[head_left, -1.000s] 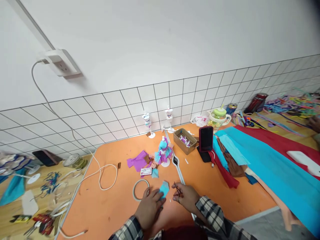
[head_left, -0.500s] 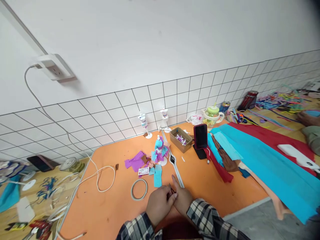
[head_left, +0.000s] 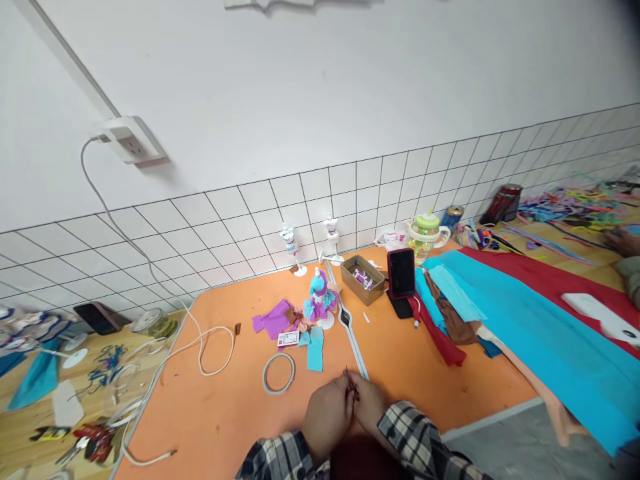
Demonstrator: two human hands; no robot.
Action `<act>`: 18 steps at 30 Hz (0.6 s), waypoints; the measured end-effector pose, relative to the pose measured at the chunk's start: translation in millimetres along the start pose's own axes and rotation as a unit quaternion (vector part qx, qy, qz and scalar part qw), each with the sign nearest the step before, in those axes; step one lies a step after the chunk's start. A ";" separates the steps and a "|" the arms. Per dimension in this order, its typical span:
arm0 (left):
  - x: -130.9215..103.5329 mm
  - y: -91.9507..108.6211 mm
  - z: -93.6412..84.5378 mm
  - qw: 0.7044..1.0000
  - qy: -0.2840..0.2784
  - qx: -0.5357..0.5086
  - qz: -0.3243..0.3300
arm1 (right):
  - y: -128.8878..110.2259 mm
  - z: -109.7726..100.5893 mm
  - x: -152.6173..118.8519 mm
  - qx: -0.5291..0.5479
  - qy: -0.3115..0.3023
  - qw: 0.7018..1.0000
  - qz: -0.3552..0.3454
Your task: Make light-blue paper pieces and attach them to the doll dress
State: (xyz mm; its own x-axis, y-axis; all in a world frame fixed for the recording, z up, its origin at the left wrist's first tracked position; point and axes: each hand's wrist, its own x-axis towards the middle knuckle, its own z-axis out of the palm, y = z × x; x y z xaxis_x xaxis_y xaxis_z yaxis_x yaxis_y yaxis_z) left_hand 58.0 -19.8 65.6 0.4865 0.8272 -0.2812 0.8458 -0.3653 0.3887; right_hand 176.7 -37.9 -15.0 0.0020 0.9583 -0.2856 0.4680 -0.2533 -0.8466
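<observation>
My left hand [head_left: 327, 410] and my right hand [head_left: 371, 403] are pressed together above the front of the orange table, fingers closed. Between them pokes out a thin, dark, pointed tool [head_left: 347, 371]; its kind is too small to tell. Just beyond lie a light-blue crepe paper strip [head_left: 315, 350] and a ring of tape [head_left: 279, 374]. Farther back a small dress form [head_left: 320, 297] stands upright, wearing a blue and purple paper dress. Beside it are purple crepe paper [head_left: 274, 320] and a small white box [head_left: 289, 339].
Two more dress forms, one on the left [head_left: 290, 245] and one on the right [head_left: 331, 233], stand by the wall. A cardboard box [head_left: 363, 280], a phone on a stand [head_left: 401, 273] and a teapot [head_left: 425, 235] are rightward. Blue crepe paper [head_left: 540, 320] overhangs the edge. A cable [head_left: 203, 333] loops at left.
My right index finger, stretched forward before, has folded in against my left hand. Both hands sit closer together around the dark tool. The view has shifted slightly.
</observation>
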 end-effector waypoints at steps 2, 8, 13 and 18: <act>-1.1 6.0 0.7 1.000 -0.001 0.006 -0.007 | 3.0 0.7 -2.6 0.044 -0.012 0.999 -0.026; -8.4 4.4 0.8 0.999 0.007 0.022 -0.042 | 5.0 12.6 -7.5 0.171 -0.058 0.981 -0.070; -17.1 -12.0 0.5 0.996 0.045 -0.063 -0.052 | -5.9 4.2 -11.3 -0.040 -0.063 0.996 -0.052; -12.8 -13.7 7.3 0.967 0.039 -0.250 -0.032 | -17.4 -3.3 -11.0 -0.170 -0.058 0.983 -0.040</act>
State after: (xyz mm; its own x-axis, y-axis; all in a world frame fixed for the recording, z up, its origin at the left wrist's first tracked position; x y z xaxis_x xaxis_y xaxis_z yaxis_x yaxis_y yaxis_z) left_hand 41.7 -28.5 57.5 0.4013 0.8785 -0.2594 0.6531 -0.0758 0.7534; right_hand 171.4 -43.6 4.4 -0.1376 0.9469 -0.2906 0.7315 -0.1007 -0.6744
